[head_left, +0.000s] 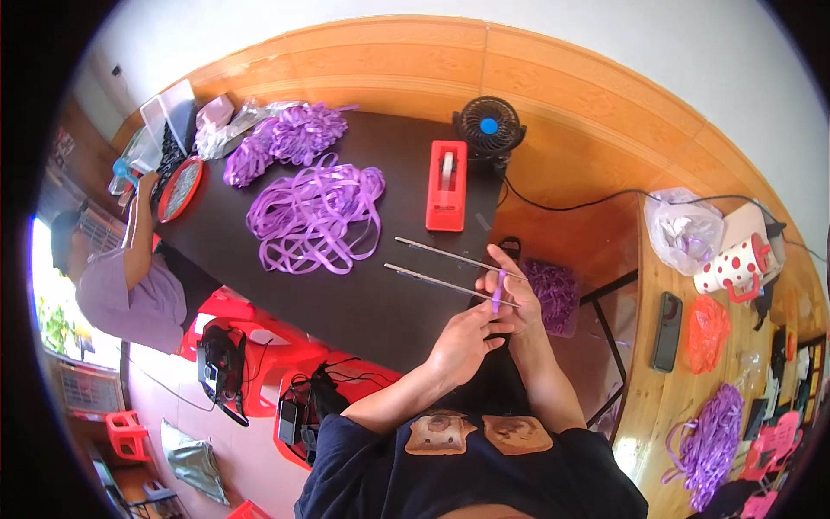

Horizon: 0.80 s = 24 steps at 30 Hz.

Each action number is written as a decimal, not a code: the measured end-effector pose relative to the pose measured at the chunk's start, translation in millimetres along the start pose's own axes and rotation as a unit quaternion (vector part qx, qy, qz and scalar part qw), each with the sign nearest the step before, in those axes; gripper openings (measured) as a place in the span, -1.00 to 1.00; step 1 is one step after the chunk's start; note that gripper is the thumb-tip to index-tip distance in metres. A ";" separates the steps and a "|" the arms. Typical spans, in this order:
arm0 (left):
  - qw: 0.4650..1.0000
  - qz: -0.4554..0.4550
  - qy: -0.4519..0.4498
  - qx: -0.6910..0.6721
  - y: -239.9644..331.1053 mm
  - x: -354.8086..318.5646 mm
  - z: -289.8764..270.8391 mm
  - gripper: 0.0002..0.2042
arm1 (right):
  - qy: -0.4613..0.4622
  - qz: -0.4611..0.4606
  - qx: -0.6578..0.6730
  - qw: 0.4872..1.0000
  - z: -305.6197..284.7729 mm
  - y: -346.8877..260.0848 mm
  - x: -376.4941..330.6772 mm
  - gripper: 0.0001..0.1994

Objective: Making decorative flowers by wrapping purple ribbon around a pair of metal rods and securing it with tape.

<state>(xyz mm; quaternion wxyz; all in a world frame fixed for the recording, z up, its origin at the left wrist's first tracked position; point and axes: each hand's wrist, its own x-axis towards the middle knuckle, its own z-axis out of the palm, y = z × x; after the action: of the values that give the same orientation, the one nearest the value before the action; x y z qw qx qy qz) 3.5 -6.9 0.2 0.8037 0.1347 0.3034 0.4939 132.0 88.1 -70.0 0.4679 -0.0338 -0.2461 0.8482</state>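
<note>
Two long thin metal rods [441, 279] stick out side by side to the left, over the edge of the dark table. A short strip of purple ribbon [499, 290] crosses both near their right ends. My right hand [526, 307] is closed around those ends, with one finger stretched along the upper rod. My left hand [462, 346] is just below, its fingertips bent together at the ribbon's lower end; the exact grip is partly hidden. Left of the rods, a loose heap of purple ribbon [316, 216] lies on the table [406, 190].
A red tape dispenser [447, 186] and a black fan [488, 130] stand at the far right of the table. More purple ribbon [298, 137] lies behind the heap. At left sits another person [130, 294] beside a red tray [181, 189]. The wooden table [640, 389] at right bears a phone [666, 332].
</note>
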 end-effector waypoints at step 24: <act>0.420 0.471 0.186 0.753 111.6 -39.6 -47.9 -0.88 | 0.163 -0.257 -0.669 0.678 77.6 -24.7 -46.9 -0.76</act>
<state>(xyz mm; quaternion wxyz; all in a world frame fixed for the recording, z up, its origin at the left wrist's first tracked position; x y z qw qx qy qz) -118.7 7.5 34.6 -0.0530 0.7124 0.5855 0.3832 155.1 31.1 1.0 0.5525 -0.4114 -0.6665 0.2849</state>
